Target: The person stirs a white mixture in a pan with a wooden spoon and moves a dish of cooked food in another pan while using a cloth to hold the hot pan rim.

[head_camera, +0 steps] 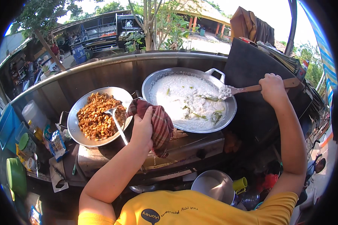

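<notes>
A large metal wok (231, 120) of white rice porridge (177, 95) with green leaves stands on the stove (186, 143). My right hand (273, 87) grips the handle of a wooden spatula (250, 88). Porridge coats the spatula's blade, which rests over the wok's right rim. In my left hand (143, 126) is a bunched red checked cloth (160, 123), held near the wok's left edge. To the left, a metal pan (73, 132) contains browned diced food (95, 121), and a metal ladle (117, 121) leans in it. My left forearm hides part of the ladle's handle.
A cutting board with a knife (57, 175), seasoning packets (56, 143) and a green bowl (16, 175) are at the left. Below the stove sit a metal pot (211, 184) and a yellow-green mug (240, 184). A dark panel (249, 62) rises right of the wok. A person (318, 166) is at the far right.
</notes>
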The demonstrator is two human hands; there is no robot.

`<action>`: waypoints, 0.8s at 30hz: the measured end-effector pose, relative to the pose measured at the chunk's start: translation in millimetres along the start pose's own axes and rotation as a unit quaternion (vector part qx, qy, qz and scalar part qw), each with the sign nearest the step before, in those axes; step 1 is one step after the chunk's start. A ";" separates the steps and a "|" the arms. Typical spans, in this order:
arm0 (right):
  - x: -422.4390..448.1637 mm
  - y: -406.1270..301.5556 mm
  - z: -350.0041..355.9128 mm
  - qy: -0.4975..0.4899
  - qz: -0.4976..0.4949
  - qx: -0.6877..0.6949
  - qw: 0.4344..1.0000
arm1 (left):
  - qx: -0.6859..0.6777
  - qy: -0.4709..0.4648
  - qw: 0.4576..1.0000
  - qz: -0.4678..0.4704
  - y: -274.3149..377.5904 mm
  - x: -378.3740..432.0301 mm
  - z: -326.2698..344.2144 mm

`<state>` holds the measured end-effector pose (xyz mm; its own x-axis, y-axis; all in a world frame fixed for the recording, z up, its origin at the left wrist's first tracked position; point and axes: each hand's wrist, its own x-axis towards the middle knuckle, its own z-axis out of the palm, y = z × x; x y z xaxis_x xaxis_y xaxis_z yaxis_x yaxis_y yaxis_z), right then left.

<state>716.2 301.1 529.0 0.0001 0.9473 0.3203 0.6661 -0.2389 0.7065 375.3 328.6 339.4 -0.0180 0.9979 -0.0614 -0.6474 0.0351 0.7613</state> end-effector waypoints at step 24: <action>25.0 -30.0 -21.0 0.085 -0.170 0.166 0.968 | -0.005 -0.005 0.999 -0.039 13.5 -10.3 1.2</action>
<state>680.6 327.5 529.0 -0.3652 0.9038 0.2233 0.8089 0.1893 0.5566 367.7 318.9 351.1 0.0393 0.9928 -0.1135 -0.6535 0.1115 0.7487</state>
